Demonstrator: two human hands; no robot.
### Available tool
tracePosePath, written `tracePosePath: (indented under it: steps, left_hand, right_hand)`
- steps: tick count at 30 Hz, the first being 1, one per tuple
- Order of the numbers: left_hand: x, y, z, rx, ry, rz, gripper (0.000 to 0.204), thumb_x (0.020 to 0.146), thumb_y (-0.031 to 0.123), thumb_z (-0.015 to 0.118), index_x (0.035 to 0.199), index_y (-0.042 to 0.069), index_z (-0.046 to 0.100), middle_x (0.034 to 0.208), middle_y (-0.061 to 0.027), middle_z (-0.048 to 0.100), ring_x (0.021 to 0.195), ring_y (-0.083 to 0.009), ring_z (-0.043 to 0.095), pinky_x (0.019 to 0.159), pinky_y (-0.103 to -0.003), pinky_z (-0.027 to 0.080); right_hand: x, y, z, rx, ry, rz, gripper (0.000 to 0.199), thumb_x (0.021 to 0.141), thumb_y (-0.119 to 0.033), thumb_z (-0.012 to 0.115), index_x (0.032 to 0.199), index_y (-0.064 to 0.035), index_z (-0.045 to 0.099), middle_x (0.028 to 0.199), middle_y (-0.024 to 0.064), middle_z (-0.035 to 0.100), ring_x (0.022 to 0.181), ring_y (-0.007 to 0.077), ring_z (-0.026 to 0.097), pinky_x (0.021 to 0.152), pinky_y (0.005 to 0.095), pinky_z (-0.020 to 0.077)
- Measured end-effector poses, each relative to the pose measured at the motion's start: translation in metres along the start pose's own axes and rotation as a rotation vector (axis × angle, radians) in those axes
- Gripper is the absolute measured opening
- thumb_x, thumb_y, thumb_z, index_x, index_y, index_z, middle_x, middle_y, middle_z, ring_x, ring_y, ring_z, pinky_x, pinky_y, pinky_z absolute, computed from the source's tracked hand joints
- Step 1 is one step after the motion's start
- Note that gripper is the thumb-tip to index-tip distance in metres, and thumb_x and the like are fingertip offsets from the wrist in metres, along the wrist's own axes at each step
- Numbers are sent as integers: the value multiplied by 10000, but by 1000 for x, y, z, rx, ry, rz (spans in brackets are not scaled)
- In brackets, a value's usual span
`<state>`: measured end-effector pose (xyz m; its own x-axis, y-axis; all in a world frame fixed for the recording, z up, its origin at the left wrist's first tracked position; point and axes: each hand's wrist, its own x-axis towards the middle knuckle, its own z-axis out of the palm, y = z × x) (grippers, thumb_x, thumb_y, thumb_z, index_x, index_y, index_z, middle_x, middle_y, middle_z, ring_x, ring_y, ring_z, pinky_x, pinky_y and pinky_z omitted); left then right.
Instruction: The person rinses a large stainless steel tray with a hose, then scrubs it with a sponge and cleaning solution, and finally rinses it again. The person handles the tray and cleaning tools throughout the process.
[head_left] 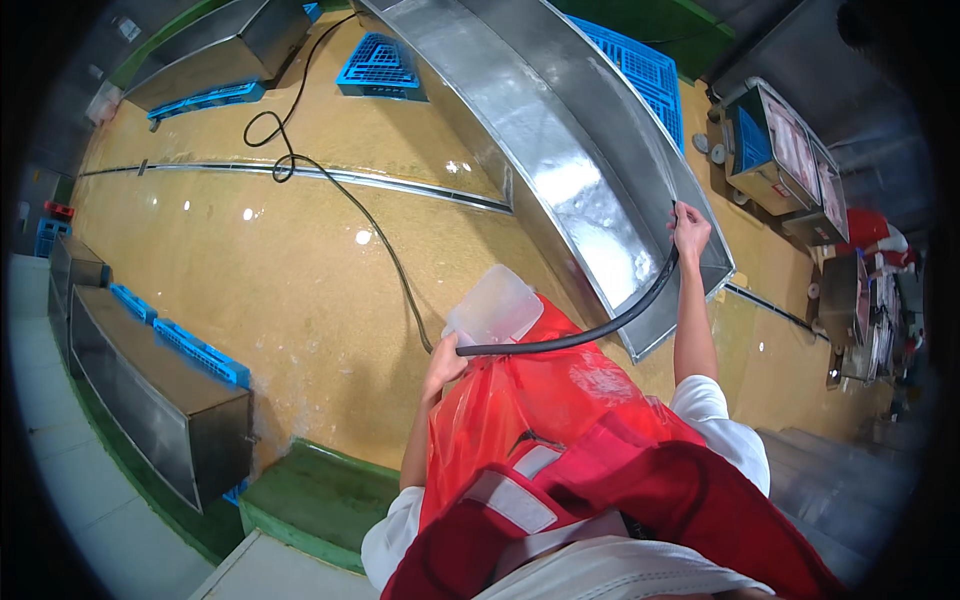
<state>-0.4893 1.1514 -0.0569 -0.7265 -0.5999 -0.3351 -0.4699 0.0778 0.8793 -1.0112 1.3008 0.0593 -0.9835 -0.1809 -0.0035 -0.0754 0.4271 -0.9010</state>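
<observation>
two hands show: the left hand (443,362) and the right hand (690,230). one black hose (600,330) runs between them and trails off over the floor. one clear plastic jug (495,305). one long steel trough (590,170) ahead, and three steel bins: one (215,45) at top left, two (150,390) (75,265) along the left wall. one loose blue pallet (380,65) lies on the floor.
</observation>
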Motion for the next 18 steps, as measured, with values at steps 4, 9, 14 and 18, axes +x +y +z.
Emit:
tracePosePath:
  steps: [4, 9, 14, 18]
  left_hand:
    - [7, 1, -2, 2, 33, -25, 293, 739, 60, 661, 1022, -9, 642, 900, -198, 695, 830, -312, 696, 707, -409, 524]
    - [47, 28, -25, -10, 73, -171, 257, 729, 110, 681, 967, 21, 645, 827, -154, 692, 743, -261, 687, 650, -392, 514]
    - [84, 29, -24, -32, 194, -139, 267, 742, 113, 692, 989, 22, 652, 947, -200, 693, 865, -331, 667, 770, -402, 505]
    - [124, 31, -23, 33, 224, -88, 250, 750, 68, 652, 995, 17, 649, 938, -212, 686, 875, -346, 668, 769, -419, 504]
  right_hand:
    - [25, -27, 36, 114, -50, -105, 299, 923, -275, 677, 1038, -1, 711, 821, 71, 718, 554, 115, 642, 396, 231, 437]
    - [75, -81, 121, 242, -119, -239, 276, 934, -244, 667, 1037, 8, 708, 836, 82, 720, 548, 106, 633, 387, 221, 417]
    - [119, -140, 197, 293, -228, -303, 273, 931, -232, 672, 1029, 20, 713, 832, 87, 722, 569, 108, 634, 467, 233, 469]
    - [166, -162, 246, 295, -306, -325, 269, 926, -221, 675, 1019, 28, 717, 826, 88, 721, 587, 110, 639, 513, 239, 492]
